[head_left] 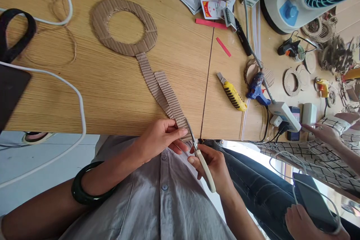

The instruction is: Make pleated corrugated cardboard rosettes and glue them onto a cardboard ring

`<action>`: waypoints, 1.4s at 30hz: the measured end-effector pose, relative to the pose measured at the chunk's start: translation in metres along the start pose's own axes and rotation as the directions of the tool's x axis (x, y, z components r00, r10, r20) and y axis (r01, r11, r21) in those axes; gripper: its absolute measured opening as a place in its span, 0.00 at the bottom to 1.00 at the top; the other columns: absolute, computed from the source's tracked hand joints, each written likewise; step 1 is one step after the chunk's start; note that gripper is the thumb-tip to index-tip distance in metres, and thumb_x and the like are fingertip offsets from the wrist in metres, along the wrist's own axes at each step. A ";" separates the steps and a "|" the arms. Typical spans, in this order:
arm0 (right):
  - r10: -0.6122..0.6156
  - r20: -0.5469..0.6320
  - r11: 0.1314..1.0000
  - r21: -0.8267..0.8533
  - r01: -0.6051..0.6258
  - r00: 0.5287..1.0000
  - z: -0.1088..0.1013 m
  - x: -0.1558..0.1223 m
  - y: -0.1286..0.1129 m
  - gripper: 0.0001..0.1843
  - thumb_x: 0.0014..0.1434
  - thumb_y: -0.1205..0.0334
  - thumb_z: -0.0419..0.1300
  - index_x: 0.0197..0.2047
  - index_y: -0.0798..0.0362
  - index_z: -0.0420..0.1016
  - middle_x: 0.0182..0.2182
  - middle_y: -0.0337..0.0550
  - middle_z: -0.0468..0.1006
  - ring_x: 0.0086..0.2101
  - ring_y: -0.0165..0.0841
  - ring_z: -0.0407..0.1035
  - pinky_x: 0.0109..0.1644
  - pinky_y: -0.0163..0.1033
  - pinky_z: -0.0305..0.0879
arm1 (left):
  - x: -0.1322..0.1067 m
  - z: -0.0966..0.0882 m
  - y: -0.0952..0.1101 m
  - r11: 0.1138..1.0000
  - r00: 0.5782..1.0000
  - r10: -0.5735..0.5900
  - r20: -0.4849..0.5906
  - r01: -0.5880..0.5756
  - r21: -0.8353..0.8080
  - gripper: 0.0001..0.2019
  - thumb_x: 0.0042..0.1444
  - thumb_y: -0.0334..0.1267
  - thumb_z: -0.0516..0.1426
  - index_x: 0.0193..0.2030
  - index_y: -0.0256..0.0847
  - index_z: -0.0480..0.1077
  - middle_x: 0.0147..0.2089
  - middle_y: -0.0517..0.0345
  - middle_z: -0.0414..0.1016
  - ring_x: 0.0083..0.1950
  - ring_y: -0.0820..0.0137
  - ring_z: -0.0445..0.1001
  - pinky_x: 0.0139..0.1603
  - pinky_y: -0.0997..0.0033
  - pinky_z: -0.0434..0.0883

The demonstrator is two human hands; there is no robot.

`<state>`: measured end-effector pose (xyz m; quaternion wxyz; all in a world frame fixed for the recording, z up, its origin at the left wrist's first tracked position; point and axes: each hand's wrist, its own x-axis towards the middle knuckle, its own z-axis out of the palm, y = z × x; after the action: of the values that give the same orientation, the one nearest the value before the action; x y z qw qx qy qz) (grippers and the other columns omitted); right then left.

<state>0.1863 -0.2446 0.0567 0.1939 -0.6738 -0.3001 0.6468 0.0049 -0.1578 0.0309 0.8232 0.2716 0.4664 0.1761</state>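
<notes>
My left hand (168, 137) pinches a strip of corrugated cardboard (172, 95) near its lower end, at the table's front edge. In my right hand (210, 163) is a pair of scissors (204, 168) with pale handles. Their blades lie along the right edge of the strip, close to my left fingertips. A second corrugated strip (149, 77) runs partly beneath the first, up toward a flat cardboard ring (101, 26). The upper end of that strip meets the ring's lower rim; whether they are joined I cannot tell.
Right of the strips lie a yellow utility knife (234, 96), a blue glue gun (258, 89) and a white power strip (284, 115). A fan (289, 3) stands at the back right. White cable (80, 101) crosses the left side. Another person's hand (323, 133) is at the right.
</notes>
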 end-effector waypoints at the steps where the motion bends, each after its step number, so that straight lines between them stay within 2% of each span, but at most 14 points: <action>1: 0.001 -0.001 1.000 -0.001 -0.001 1.000 0.000 0.000 0.000 0.28 0.46 0.39 0.74 0.34 0.55 0.75 0.19 0.31 0.61 0.19 0.23 0.55 0.17 0.30 0.61 | -0.001 0.000 0.000 1.000 1.000 0.000 0.000 0.000 0.001 0.16 0.54 0.49 0.67 0.36 0.37 0.75 0.34 0.54 0.83 0.30 0.65 0.83 0.27 0.74 0.77; 7: 0.019 -0.007 1.000 0.009 -0.019 1.000 0.000 -0.001 0.000 0.29 0.44 0.38 0.75 0.34 0.55 0.75 0.19 0.31 0.62 0.20 0.24 0.56 0.17 0.30 0.61 | -0.003 -0.002 -0.001 0.999 0.999 -0.019 -0.047 0.020 0.034 0.18 0.59 0.53 0.63 0.32 0.40 0.69 0.21 0.57 0.79 0.24 0.65 0.81 0.25 0.74 0.76; 12: 0.012 0.034 0.999 0.034 -0.014 0.999 -0.001 -0.002 0.003 0.30 0.46 0.37 0.74 0.38 0.55 0.75 0.22 0.32 0.63 0.22 0.25 0.59 0.21 0.32 0.67 | -0.003 -0.004 -0.003 0.998 0.999 0.003 -0.040 0.000 0.060 0.16 0.62 0.50 0.61 0.31 0.40 0.67 0.21 0.57 0.79 0.24 0.67 0.81 0.25 0.75 0.76; 16: -0.037 0.090 0.998 0.045 0.033 0.995 -0.001 -0.001 0.003 0.30 0.50 0.37 0.71 0.40 0.57 0.74 0.25 0.34 0.64 0.25 0.25 0.59 0.24 0.31 0.66 | -0.003 -0.003 -0.003 0.998 1.000 0.012 -0.018 -0.011 0.066 0.16 0.63 0.48 0.60 0.31 0.40 0.67 0.22 0.58 0.79 0.25 0.68 0.81 0.26 0.77 0.77; 20: -0.038 0.097 0.999 0.042 0.034 0.995 0.000 0.001 0.002 0.30 0.52 0.37 0.70 0.40 0.56 0.74 0.25 0.35 0.65 0.24 0.26 0.61 0.24 0.32 0.68 | -0.004 -0.004 -0.003 0.998 1.000 -0.001 0.008 0.001 0.070 0.16 0.63 0.49 0.61 0.31 0.40 0.67 0.23 0.58 0.80 0.26 0.68 0.82 0.27 0.77 0.77; 24: -0.046 0.083 0.998 0.038 0.043 0.995 0.001 0.002 0.001 0.29 0.52 0.37 0.70 0.40 0.56 0.74 0.24 0.34 0.66 0.23 0.25 0.62 0.23 0.32 0.67 | -0.003 -0.005 -0.005 0.997 1.000 0.003 0.022 -0.004 0.077 0.16 0.62 0.49 0.61 0.31 0.40 0.68 0.24 0.58 0.80 0.26 0.68 0.82 0.27 0.76 0.77; 31: -0.088 0.046 0.995 0.045 0.086 0.995 0.003 0.002 0.003 0.25 0.52 0.42 0.72 0.38 0.56 0.75 0.24 0.34 0.66 0.22 0.25 0.62 0.22 0.30 0.67 | -0.001 -0.006 -0.004 0.998 0.999 -0.018 0.038 0.016 0.057 0.16 0.59 0.50 0.63 0.32 0.39 0.69 0.24 0.59 0.81 0.27 0.68 0.82 0.28 0.75 0.78; 37: -0.052 0.007 0.997 0.054 0.051 0.999 0.003 0.002 0.007 0.23 0.48 0.45 0.75 0.34 0.54 0.74 0.20 0.31 0.64 0.19 0.25 0.62 0.19 0.30 0.68 | -0.001 -0.005 -0.004 0.998 0.999 -0.027 0.036 0.025 0.050 0.16 0.57 0.50 0.65 0.33 0.38 0.71 0.24 0.59 0.81 0.27 0.68 0.82 0.28 0.76 0.78; 42: -0.071 -0.104 0.997 0.011 0.073 0.992 -0.008 0.004 0.004 0.26 0.50 0.41 0.72 0.38 0.55 0.76 0.18 0.31 0.66 0.17 0.24 0.63 0.19 0.29 0.65 | -0.007 -0.006 0.000 1.000 1.000 -0.021 0.008 0.021 0.018 0.20 0.55 0.54 0.66 0.32 0.38 0.70 0.22 0.57 0.80 0.25 0.68 0.81 0.25 0.77 0.76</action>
<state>0.1953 -0.2440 0.0514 0.2374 -0.6939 -0.3089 0.6056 -0.0039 -0.1596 0.0327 0.8245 0.2750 0.4673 0.1622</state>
